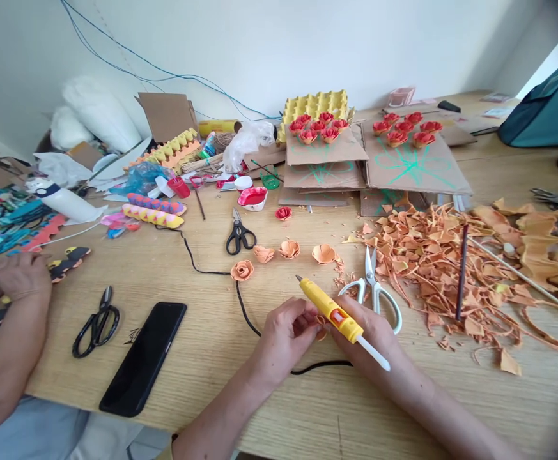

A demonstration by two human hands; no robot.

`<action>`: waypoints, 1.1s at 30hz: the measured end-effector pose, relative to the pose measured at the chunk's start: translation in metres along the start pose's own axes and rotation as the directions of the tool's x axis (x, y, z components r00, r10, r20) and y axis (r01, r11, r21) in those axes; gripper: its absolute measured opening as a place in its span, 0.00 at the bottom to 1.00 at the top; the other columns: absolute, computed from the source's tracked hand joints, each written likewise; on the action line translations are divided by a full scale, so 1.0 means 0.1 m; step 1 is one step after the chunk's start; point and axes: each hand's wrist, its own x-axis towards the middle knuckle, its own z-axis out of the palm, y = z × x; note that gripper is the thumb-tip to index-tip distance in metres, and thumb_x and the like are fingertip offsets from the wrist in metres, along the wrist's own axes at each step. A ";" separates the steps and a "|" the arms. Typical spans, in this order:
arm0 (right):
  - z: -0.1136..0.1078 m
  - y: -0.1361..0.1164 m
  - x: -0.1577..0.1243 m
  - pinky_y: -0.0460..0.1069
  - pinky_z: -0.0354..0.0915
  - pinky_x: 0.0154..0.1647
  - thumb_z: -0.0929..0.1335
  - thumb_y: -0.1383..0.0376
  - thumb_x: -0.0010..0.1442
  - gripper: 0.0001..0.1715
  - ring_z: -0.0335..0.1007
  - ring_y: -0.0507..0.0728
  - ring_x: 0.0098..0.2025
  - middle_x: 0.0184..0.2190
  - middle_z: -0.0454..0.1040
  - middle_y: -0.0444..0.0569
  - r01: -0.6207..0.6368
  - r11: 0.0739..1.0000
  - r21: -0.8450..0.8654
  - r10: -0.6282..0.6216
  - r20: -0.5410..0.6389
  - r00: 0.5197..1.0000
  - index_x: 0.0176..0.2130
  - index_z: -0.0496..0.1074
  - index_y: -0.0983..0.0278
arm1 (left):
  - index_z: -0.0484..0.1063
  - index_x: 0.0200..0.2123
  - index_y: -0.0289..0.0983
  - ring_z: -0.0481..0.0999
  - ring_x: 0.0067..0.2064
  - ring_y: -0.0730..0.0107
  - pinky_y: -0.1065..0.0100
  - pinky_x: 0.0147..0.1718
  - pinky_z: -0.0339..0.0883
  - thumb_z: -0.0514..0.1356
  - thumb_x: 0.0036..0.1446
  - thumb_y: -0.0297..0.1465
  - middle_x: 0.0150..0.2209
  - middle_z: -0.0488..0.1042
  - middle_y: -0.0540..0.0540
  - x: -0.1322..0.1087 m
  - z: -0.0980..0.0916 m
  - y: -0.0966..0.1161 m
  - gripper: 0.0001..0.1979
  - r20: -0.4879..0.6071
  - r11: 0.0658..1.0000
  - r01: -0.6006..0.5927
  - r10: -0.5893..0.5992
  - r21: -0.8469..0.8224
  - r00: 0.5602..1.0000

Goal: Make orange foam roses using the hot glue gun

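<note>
My right hand (373, 337) is closed around a yellow hot glue gun (316, 294), its nozzle pointing up and left and a white glue stick (373, 352) out of its back end. My left hand (281, 337) pinches a small curled orange piece (321, 332), mostly hidden by fingers; the right fingertips are close beside it. Beyond my hands sit an orange rose (242, 270) and several orange petal cups (323, 254). White-handled scissors (371, 281) lie open by my right hand. Farther back are a small red flower (283, 213) and black-handled scissors (240, 237).
Orange scraps (432, 268) cover the right side, with a dark stick (461, 271) on them. Cardboard sheets (413, 167) bear red flowers (329, 134). At left are a phone (143, 358), black scissors (97, 324) and another person's arm (15, 345). A black cord (245, 310) runs across the table.
</note>
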 end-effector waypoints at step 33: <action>-0.05 -0.07 -0.07 0.50 0.61 0.31 0.65 0.68 0.67 0.07 0.67 0.55 0.28 0.28 0.70 0.42 0.024 0.971 -0.237 -0.039 -0.058 0.998 0.35 0.65 0.60 | 0.73 0.36 0.36 0.74 0.28 0.74 0.74 0.27 0.68 0.59 0.57 0.22 0.29 0.74 0.50 -0.03 0.11 -0.05 0.06 0.004 1.000 -0.003 0.003 -0.016 1.000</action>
